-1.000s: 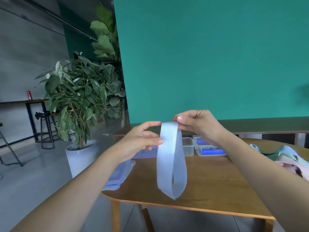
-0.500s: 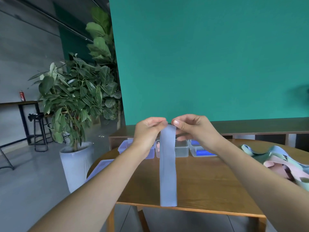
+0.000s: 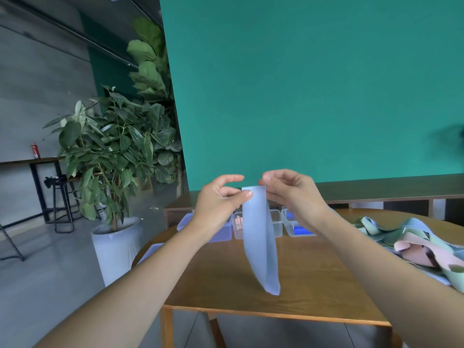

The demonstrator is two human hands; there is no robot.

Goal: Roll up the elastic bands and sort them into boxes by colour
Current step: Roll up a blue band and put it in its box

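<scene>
Hanging over the wooden table (image 3: 313,280), the pale blue band (image 3: 259,237) (a flat doubled loop) is pinched at its top by the left hand (image 3: 221,199) and right hand (image 3: 288,192), before the clear boxes (image 3: 276,222).

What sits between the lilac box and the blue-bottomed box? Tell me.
In the head view, a clear box holding pink rolls sits between the lilac box and the blue-bottomed box; the hanging light-blue band partly hides it.

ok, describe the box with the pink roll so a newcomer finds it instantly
On the wooden table, a row of clear plastic boxes sits along the far edge beneath the green wall. The middle box, partly behind the hanging pale blue band, is the one showing pink inside; its neighbours show blue.
</scene>
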